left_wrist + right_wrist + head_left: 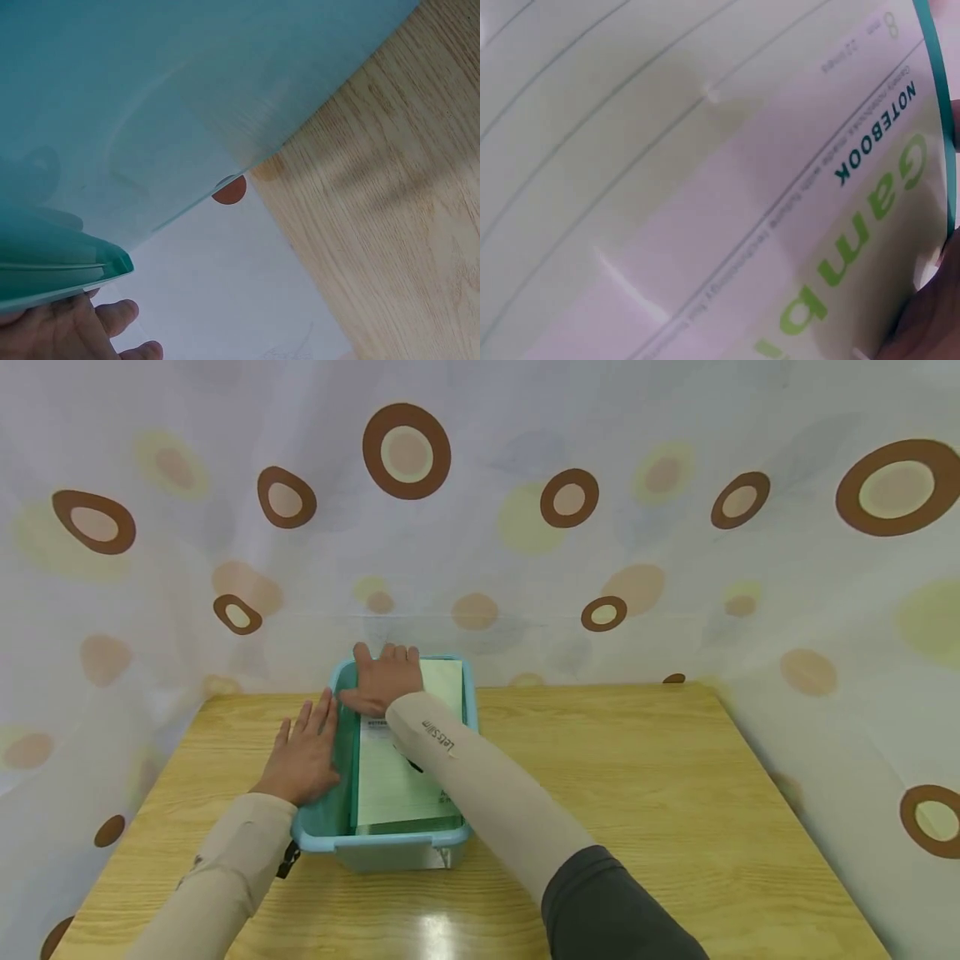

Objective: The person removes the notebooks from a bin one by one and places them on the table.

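Observation:
A light-blue plastic bin (390,841) stands on the table, with a lined notebook (401,785) inside it. The notebook (697,180) has a pale cover reading "NOTEBOOK" and a teal edge. My left hand (303,760) rests along the bin's left rim, fingers straight and pointing away. Low in the left wrist view, part of that hand (67,330) shows beneath the translucent bin wall (187,90). At the far end of the bin, my right hand (384,681) lies over the notebook's top with its fingers extended. Its palm side is hidden.
The wooden table (622,793) extends to the right of the bin. Behind and at both sides hangs a pale sheet (480,543) patterned with brown and beige rings, close to the bin's far end. A dark strap (288,858) shows by the left wrist.

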A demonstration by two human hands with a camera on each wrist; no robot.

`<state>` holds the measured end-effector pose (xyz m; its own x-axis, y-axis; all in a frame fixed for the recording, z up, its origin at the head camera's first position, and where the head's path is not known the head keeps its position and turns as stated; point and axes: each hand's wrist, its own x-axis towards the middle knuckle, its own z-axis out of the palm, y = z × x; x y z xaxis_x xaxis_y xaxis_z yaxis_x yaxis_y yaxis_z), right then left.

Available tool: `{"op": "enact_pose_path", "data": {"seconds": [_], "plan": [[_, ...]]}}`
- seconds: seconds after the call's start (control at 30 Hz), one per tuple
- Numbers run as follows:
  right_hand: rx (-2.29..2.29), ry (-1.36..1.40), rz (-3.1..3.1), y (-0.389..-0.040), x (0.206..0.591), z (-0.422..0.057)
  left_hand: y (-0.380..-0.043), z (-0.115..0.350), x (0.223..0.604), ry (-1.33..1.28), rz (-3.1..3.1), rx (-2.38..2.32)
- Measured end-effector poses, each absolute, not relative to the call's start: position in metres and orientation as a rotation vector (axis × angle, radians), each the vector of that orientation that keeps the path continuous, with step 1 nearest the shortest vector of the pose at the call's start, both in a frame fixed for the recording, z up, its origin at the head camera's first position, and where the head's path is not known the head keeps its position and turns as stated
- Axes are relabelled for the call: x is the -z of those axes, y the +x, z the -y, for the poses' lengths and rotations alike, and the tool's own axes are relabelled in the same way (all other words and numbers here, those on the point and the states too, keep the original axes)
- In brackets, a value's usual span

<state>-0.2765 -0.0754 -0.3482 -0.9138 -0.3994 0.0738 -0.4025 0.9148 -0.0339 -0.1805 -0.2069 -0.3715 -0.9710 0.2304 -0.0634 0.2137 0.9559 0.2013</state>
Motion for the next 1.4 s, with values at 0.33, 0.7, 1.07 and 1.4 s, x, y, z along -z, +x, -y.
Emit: {"op": "enact_pose_path", "data": {"seconds": [0.33,0.7,1.07,1.4], "plan": [[-0.216,0.696,2.892,-0.264,0.267,0.052,-0.182,0.209,0.372,0.336,-2.993,-0.359],[-0.360,0.655,2.749,-0.243,0.199,0.001,-0.179,0.207,0.372,0.327,-3.010,-0.369],[-0.373,0.541,2.763,-0.262,0.226,-0.067,-0.179,0.207,0.376,0.313,-3.004,-0.367],[-0.360,0.443,2.792,-0.297,0.292,-0.123,-0.181,0.207,0.376,0.305,-3.007,-0.356]]}}
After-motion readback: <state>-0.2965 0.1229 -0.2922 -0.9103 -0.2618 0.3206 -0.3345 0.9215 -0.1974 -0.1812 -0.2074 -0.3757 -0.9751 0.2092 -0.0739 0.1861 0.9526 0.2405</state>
